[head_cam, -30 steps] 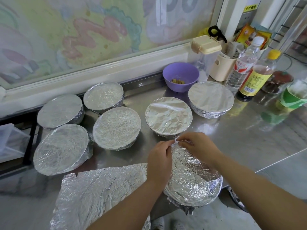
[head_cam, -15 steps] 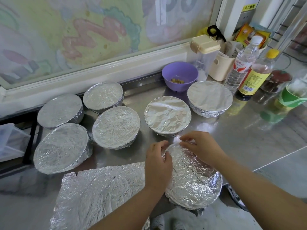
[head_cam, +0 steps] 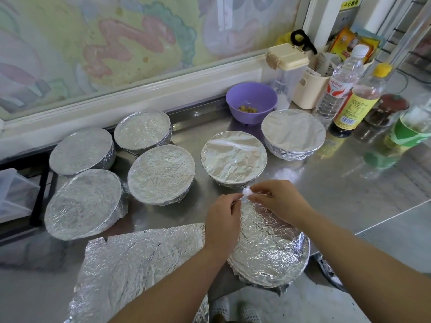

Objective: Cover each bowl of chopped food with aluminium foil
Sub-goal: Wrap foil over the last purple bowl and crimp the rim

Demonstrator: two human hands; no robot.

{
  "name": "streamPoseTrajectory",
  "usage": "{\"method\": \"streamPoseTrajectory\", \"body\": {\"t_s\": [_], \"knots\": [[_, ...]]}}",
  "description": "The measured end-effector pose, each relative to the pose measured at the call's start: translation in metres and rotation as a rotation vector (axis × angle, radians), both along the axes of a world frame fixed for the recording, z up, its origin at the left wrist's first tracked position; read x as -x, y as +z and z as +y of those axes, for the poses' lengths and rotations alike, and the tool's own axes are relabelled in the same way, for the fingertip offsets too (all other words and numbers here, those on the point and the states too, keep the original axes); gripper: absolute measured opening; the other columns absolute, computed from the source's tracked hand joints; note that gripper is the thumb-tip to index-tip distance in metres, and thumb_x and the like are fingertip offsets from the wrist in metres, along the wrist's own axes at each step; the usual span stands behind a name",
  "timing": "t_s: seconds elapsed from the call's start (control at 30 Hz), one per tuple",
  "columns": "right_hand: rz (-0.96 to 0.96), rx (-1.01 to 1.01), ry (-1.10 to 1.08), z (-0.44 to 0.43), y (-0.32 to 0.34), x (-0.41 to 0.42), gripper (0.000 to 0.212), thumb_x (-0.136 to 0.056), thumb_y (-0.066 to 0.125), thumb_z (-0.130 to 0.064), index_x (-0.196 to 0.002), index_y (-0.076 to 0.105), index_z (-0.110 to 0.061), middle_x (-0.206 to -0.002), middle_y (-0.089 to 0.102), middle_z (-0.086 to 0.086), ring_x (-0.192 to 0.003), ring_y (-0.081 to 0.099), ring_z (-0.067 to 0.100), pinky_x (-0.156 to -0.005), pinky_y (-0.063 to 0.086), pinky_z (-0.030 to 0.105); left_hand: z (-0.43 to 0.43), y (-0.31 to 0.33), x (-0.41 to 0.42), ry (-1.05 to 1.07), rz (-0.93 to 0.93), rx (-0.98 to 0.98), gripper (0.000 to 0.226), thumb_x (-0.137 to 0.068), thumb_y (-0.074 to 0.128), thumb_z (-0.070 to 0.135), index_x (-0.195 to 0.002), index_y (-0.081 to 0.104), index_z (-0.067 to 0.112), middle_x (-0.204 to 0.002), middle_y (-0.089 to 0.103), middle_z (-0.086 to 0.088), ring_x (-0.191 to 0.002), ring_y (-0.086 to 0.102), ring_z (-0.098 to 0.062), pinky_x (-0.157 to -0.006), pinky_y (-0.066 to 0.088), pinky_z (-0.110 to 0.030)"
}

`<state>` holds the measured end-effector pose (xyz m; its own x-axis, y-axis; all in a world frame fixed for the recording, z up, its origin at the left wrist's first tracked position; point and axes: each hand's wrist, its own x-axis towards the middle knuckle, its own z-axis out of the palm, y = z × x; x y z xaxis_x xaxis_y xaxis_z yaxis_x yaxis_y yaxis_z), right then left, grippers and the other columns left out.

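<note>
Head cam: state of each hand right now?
Left hand: closed, pinching the far edge of the nearest foil cover.
Right hand: closed, pinching that same far edge.

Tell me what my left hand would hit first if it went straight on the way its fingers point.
Probably the foil-covered bowl just beyond: the left hand, pinching foil, points away from you at its near wall. Depth is unclear.

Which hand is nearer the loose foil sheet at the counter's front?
Left. The left hand sits just past the right corner of the loose foil sheet; the right hand is farther right, over the bowl being wrapped.
</note>
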<state>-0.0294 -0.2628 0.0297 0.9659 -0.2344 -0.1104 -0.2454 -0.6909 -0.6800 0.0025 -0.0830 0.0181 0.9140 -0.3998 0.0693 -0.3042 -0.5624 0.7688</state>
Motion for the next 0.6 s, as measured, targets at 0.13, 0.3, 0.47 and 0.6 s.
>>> {"method": "streamPoseTrajectory", "body": {"t_s": [0.13,0.3,0.47,0.6], "knots": [[0.036,0.042,-0.005,-0.004,-0.002,0.002,0.015,-0.096,0.070,-0.029,-0.100,0.081,-0.020,-0.082,0.075,-0.007,-0.073,0.065,0.007,-0.078,0.054,0.032,0.003,-0.001,0.003,0.069,0.049,0.046,0.023,-0.100,0.056,0.017,-0.117,0.071,0.018,-0.104,0.071,0.012,-0.095,0.060,0.001,-0.079,0.039,-0.003],[0.048,0.030,-0.014,-0.001,-0.002,0.001,0.013,-0.096,0.070,-0.027,-0.097,0.081,-0.019,-0.050,0.056,-0.032,-0.055,0.057,-0.009,-0.063,0.045,0.025,0.003,0.000,0.005,0.091,0.067,0.055,0.022,-0.100,0.055,0.018,-0.115,0.071,0.019,-0.103,0.070,0.013,-0.094,0.060,0.002,-0.077,0.039,-0.003],[0.016,-0.048,-0.104,-0.005,-0.002,0.016,0.023,-0.097,0.069,-0.030,-0.106,0.075,-0.011,-0.077,0.074,-0.003,-0.056,0.055,-0.001,-0.061,0.045,0.020,0.003,0.000,0.008,0.145,0.113,0.083,0.021,-0.101,0.054,0.019,-0.115,0.070,0.018,-0.102,0.068,0.013,-0.093,0.058,0.005,-0.075,0.039,-0.002],[0.054,0.015,-0.138,-0.008,-0.009,0.024,0.024,-0.100,0.062,-0.023,-0.086,0.073,-0.008,-0.059,0.063,0.002,-0.047,0.049,0.002,-0.052,0.037,0.020,0.002,-0.001,0.010,0.180,0.127,0.098,0.021,-0.101,0.053,0.018,-0.115,0.069,0.017,-0.103,0.067,0.012,-0.094,0.058,0.004,-0.073,0.039,-0.001]]}}
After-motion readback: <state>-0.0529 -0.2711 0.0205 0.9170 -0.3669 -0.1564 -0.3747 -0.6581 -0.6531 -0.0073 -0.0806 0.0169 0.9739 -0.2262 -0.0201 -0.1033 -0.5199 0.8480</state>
